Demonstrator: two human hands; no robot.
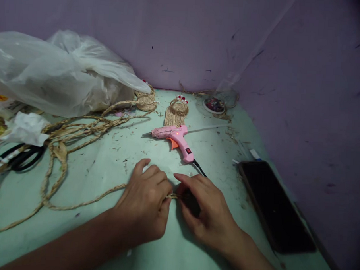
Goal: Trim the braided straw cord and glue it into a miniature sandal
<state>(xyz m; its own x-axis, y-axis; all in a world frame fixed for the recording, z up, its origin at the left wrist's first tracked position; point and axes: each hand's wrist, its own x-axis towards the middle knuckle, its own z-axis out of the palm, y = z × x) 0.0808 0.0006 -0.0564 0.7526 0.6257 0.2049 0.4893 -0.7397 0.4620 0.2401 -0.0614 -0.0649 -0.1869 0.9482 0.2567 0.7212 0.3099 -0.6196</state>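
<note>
My left hand [149,199] is closed on a braided natural-fibre rope [106,193], which runs in from the loops at the left. A short piece of the rope shows between my two hands. My right hand [208,208] curls its fingers and thumb around the far end of that piece. Something dark, perhaps only shadow, sits inside its grip, and the exact pinch is hidden. Just beyond my hands lies a pink hot glue gun [174,136] with an orange trigger, its nozzle pointing left and a clear glue stick in its back.
Black-handled scissors [24,158] and crumpled white paper [28,128] lie left, before a white plastic bag [66,74]. Woven pieces [176,113] with red and white beads rest behind the glue gun. A small round dish [214,106] stands by the wall; a phone [275,207] lies right.
</note>
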